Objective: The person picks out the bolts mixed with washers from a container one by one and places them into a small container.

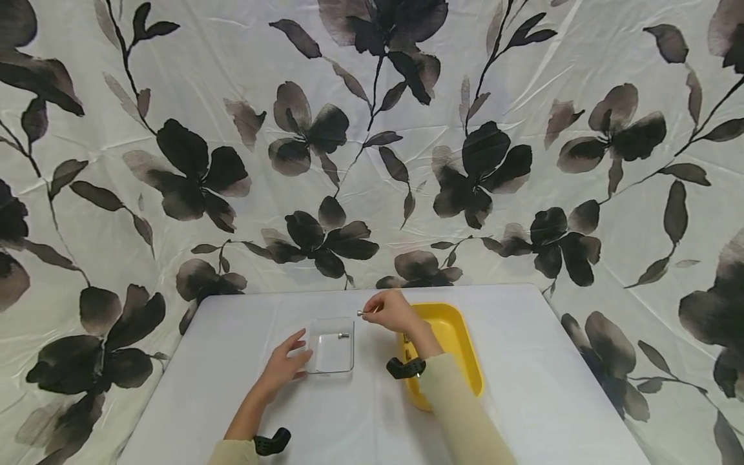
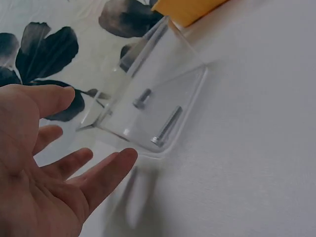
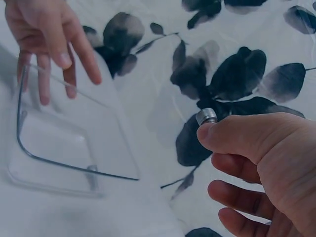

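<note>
"Where is the metal screw (image 1: 360,313) lying from the grip?"

"Right in it. The right hand (image 1: 395,313), just below the centre of the head view, pinches it at the thumb tip, and the screw's head pokes out to the left."

"And its long axis?"

"Roughly sideways in that view, as far as I can judge. The thumb covers most of the shank, so I can't be sure of the tilt."

"What does the move turn on, then?"

"I'd say the gap to the clear box (image 1: 329,355). The screw sits just past the box's upper right corner, so the way in looks to be down and left. How high it hangs, I can't tell."

"Which hand is nearer the box?"

"The left hand (image 1: 285,365), at its left wall, fingers spread and gripping nothing. Whether the fingertips touch the wall isn't clear."

"Anything inside?"

"A loose screw (image 1: 344,336) towards the upper right. The left wrist view shows two screw shapes, though one may be a reflection."

"And the yellow tray (image 1: 450,323)?"

"Right of the box, partly under the right forearm."
</note>
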`<state>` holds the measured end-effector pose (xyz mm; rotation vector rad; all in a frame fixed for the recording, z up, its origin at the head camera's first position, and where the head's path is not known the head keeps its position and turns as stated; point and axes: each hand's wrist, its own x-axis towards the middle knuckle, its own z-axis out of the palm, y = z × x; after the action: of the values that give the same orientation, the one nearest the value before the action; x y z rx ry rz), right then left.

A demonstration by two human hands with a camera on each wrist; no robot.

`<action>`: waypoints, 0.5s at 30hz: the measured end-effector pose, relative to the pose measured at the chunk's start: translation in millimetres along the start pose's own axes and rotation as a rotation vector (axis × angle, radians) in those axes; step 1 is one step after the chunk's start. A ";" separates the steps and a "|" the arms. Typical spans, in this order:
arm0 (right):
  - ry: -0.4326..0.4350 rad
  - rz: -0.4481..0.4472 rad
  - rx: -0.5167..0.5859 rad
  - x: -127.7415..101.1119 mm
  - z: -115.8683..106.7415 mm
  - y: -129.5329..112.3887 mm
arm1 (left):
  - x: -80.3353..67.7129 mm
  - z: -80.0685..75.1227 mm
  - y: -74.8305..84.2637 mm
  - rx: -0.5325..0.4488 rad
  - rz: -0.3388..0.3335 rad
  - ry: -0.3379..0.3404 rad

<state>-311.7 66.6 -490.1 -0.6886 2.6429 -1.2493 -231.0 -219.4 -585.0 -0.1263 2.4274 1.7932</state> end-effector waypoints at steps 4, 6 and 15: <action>-0.005 -0.013 -0.010 2.7 10.0 -0.7 | -1.9 4.1 -4.7 -0.007 -0.011 -0.006; -0.007 -0.016 -0.010 3.8 14.4 -1.8 | -3.3 6.2 -6.5 -0.016 -0.016 -0.010; -0.029 0.011 0.025 11.5 36.9 -0.9 | -3.9 10.1 -11.6 -0.082 -0.023 -0.011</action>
<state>-310.1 35.1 -512.5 -0.6823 2.5999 -1.2567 -225.1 -213.2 -598.3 -0.1507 2.3358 1.8788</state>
